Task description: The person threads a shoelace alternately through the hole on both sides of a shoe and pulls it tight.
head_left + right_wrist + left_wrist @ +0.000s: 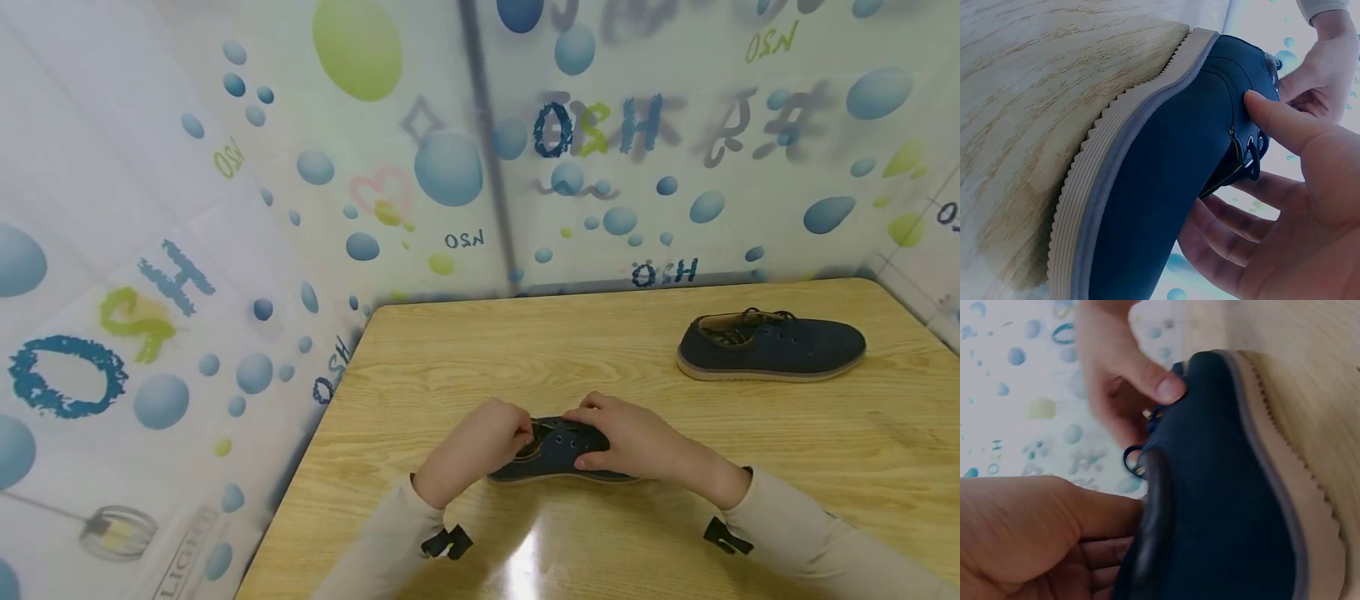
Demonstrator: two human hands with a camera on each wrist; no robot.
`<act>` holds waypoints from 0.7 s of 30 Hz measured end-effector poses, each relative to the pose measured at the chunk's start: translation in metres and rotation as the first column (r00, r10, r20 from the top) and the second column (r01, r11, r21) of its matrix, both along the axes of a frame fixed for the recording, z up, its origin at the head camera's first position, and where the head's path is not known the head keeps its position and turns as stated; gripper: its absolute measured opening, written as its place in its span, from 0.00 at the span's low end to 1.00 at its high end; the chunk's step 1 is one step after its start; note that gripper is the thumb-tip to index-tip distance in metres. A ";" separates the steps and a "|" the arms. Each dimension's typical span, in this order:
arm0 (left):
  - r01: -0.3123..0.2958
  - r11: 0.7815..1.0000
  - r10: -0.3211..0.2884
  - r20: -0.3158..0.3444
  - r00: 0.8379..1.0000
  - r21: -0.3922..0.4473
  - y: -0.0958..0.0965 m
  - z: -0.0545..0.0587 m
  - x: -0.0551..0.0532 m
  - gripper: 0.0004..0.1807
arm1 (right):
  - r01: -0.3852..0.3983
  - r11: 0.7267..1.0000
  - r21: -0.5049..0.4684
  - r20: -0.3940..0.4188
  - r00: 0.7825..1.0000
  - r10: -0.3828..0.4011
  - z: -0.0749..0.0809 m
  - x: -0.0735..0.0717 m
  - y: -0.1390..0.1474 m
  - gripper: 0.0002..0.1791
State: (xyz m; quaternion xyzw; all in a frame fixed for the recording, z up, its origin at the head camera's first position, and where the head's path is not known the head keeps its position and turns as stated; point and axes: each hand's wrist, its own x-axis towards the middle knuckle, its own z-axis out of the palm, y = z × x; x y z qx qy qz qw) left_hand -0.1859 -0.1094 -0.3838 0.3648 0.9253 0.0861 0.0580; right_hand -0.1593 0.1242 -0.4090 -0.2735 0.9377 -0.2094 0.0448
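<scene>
A dark blue lace-up shoe (551, 458) with a pale ridged sole (1110, 144) stands on the wooden table, its toe pointing right in the head view. My left hand (491, 437) is at the shoe's opening; in the left wrist view its thumb meets the dark collar (1155, 506) and the other fingers curl behind it. Across the lacing lies my right hand (633, 433), thumb on the near side and fingers on the far side, gripping the upper. A loop of dark lace (1132, 461) shows between the hands. The inside of the shoe is mostly hidden.
A second dark blue shoe (772, 346), laced, sits farther back on the right side of the table (450, 358), toe to the right. Walls covered with a bubble-patterned sheet (420, 267) border the table at the back and left.
</scene>
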 end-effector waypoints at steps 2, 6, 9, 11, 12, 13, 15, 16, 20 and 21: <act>0.012 0.999 -0.012 -0.010 1.000 -0.038 0.005 -0.004 -0.001 0.12 | 0.000 1.000 -0.004 -0.004 1.000 0.000 0.000 0.000 0.000 0.33; 0.041 0.998 -0.041 -0.003 0.999 -0.057 0.011 -0.009 -0.003 0.20 | -0.008 1.000 -0.011 -0.013 1.000 0.008 -0.001 0.000 0.001 0.33; 0.056 0.997 -0.055 0.024 0.998 -0.052 0.012 -0.010 -0.004 0.19 | -0.005 1.000 -0.002 -0.012 1.000 0.005 -0.001 0.000 0.001 0.33; 0.046 0.996 -0.041 0.057 0.998 -0.077 0.013 -0.008 -0.002 0.17 | 0.002 1.000 0.006 -0.004 1.000 -0.002 -0.002 0.000 0.000 0.34; 0.031 0.995 -0.024 0.072 0.997 -0.098 0.013 -0.006 0.000 0.17 | 0.005 1.000 0.008 -0.001 1.000 -0.005 -0.002 0.000 0.000 0.34; 0.018 0.992 -0.009 0.076 0.997 -0.121 0.013 -0.004 0.003 0.16 | 0.008 1.000 0.012 0.000 1.000 -0.008 -0.002 0.000 -0.001 0.34; -0.002 0.987 0.009 0.045 0.999 -0.163 0.015 0.002 0.008 0.14 | 0.016 1.000 0.013 0.007 1.000 -0.017 -0.002 0.001 -0.002 0.35; -0.004 0.985 0.006 0.010 1.000 -0.172 0.015 0.006 0.011 0.13 | 0.022 1.000 0.012 0.012 1.000 -0.022 -0.002 0.001 -0.002 0.35; -0.013 0.997 0.004 -0.116 0.993 -0.082 0.012 0.020 0.015 0.09 | 0.035 0.999 0.007 0.017 0.999 -0.035 -0.002 0.001 0.000 0.39; -0.014 0.999 0.009 -0.129 0.992 -0.037 0.009 0.024 0.015 0.08 | 0.040 0.999 0.008 0.018 0.999 -0.040 -0.001 0.001 0.002 0.40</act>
